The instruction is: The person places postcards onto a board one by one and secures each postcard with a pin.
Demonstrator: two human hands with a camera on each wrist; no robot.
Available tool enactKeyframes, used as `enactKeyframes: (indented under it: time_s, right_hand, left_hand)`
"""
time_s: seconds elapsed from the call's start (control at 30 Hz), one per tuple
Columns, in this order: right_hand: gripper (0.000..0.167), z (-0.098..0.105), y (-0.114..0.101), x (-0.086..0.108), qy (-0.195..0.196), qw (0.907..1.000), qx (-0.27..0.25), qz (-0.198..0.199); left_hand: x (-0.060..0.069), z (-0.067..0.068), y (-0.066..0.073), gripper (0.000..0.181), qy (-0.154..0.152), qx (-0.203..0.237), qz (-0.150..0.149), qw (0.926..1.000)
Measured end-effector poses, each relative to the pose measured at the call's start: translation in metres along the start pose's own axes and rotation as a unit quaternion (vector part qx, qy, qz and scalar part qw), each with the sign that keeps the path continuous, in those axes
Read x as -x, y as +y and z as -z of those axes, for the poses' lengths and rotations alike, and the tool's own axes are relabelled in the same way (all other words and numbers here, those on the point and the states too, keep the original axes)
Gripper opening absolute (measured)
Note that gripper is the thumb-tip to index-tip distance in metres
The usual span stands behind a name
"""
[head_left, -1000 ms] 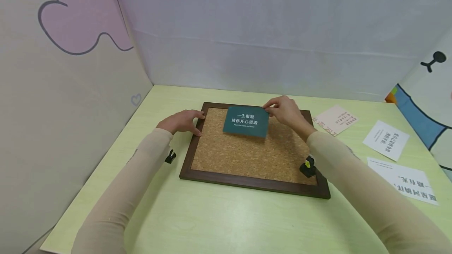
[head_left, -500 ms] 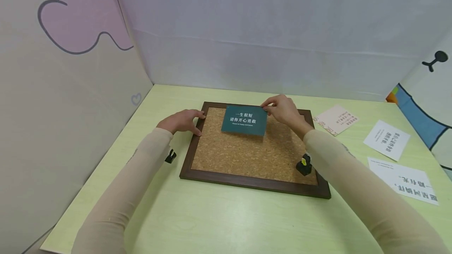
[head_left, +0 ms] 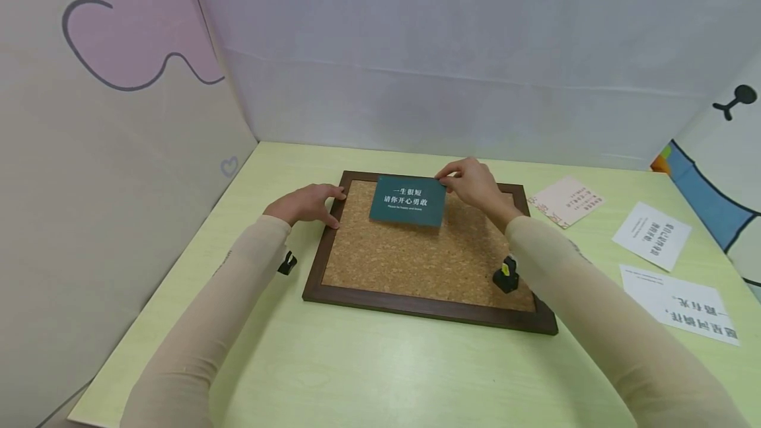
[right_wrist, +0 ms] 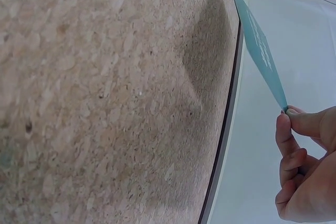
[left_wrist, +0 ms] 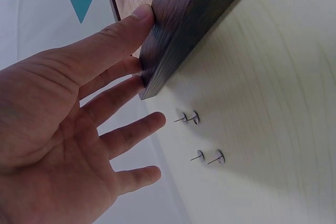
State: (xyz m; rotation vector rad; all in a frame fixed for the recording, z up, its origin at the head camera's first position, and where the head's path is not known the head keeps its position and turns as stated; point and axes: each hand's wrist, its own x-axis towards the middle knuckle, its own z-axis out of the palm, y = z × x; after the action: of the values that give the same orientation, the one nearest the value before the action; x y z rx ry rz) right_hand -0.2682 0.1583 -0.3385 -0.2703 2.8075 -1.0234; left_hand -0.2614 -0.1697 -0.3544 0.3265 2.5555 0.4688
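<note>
Overall: a pale green table [head_left: 380,368] bears a framed corkboard [head_left: 392,263], lying flat. Left hand [head_left: 306,205] is spread, thumb and nearest fingers touching the board's left side; this contact likely guards against sliding. Right hand [head_left: 475,185] pinches a teal card [head_left: 407,202] by its upper right corner, thumb against forefinger. Card sits tilted over the cork's upper left, casting a shadow; from where I stand I cannot tell whether its far corner touches. Judgement: square its top edge to the board's before lowering; a light corner pinch should avoid creasing. Three loose cards [head_left: 652,236] lie right of the board. Smallest: four metal pins [left_wrist: 219,157] on the tabletop, just beside the board's left side; their bare points call for care.
</note>
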Motion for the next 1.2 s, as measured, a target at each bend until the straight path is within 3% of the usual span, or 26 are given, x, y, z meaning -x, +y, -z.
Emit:
enactKeyframes:
  time_s: [0.97,1.2]
  right_hand:
    - [0.024,-0.019,-0.012,-0.011,-0.009,0.9998,0.004,-0.017]
    - [0.025,-0.025,-0.013,-0.016,-0.009,0.9994,0.032,-0.013]
  left_hand:
    - [-0.002,-0.002,0.002,0.073,0.005,-0.002,0.005,1.0]
    - [-0.003,-0.003,0.003,0.073,0.001,0.001,0.008,1.0]
